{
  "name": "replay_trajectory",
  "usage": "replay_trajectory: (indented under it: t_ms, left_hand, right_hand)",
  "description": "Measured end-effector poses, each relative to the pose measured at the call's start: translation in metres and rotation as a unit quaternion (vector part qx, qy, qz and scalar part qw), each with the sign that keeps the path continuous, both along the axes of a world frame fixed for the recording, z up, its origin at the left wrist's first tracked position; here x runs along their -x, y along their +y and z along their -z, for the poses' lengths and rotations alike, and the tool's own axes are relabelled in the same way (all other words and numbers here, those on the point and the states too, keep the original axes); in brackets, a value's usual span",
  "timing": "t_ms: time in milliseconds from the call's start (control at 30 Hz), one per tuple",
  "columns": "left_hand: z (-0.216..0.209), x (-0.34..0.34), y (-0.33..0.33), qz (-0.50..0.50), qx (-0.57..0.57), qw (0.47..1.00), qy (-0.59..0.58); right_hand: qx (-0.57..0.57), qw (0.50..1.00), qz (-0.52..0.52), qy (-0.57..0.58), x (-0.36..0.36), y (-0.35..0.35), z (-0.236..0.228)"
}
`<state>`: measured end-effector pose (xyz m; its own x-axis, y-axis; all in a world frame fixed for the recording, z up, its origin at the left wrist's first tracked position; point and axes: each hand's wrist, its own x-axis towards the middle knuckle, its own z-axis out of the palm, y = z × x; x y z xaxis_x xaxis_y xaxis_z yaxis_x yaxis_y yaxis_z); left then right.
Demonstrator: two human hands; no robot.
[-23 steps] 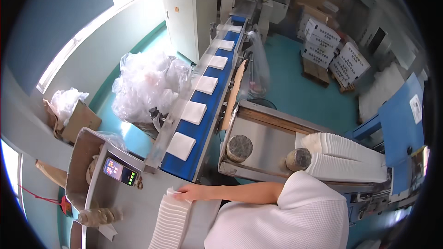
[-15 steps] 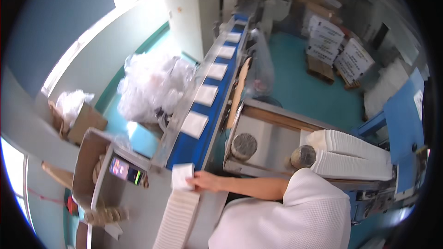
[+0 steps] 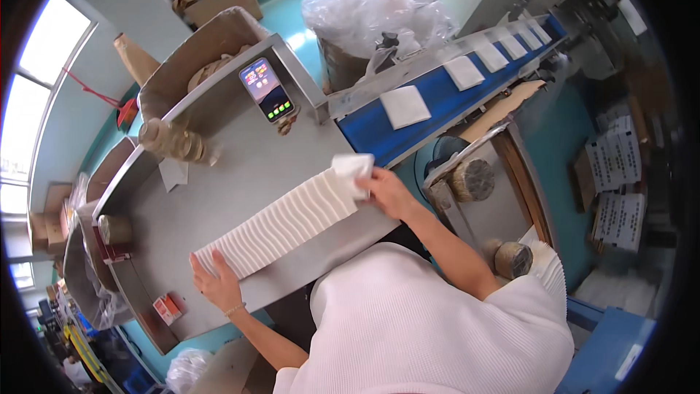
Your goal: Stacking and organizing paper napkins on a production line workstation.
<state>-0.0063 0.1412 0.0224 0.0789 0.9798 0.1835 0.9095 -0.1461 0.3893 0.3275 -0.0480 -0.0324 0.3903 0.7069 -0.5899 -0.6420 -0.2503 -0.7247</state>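
Observation:
A long row of white folded napkins stands packed edge to edge on a grey metal table. At its left end, my left hand is closed round the end of the row, thumb on top and fingers against the outer face. My right hand pinches a white napkin at the other end, beside the lower end of a blue conveyor belt. That napkin overlaps the row's last pieces. More single napkins lie spaced along the belt.
A lit phone lies near the table's far rim. Rolls of tan tape sit at the left, and a small red-and-white box near the front left corner. Right of me stands a tray with wrapped round bundles. A pile of clear plastic rises behind.
My view has swung left and down over the table. My left hand has come into view at the row's left end. My right hand still holds a napkin at the belt end.

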Motion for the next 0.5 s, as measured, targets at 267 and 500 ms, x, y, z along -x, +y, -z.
replay_trajectory:
  t_ms: [267, 500]
  left_hand:
    - [-0.006, -0.009, -0.004, -0.016, 0.022, 0.999, -0.019]
    - [-0.007, -0.012, -0.005, 0.0, 0.016, 1.0, -0.007]
  right_hand:
    - [0.031, 0.977, -0.106, -0.182, 0.025, 0.018, -0.038]
    - [0.016, 0.996, -0.088, -0.028, 0.008, -0.003, -0.009]
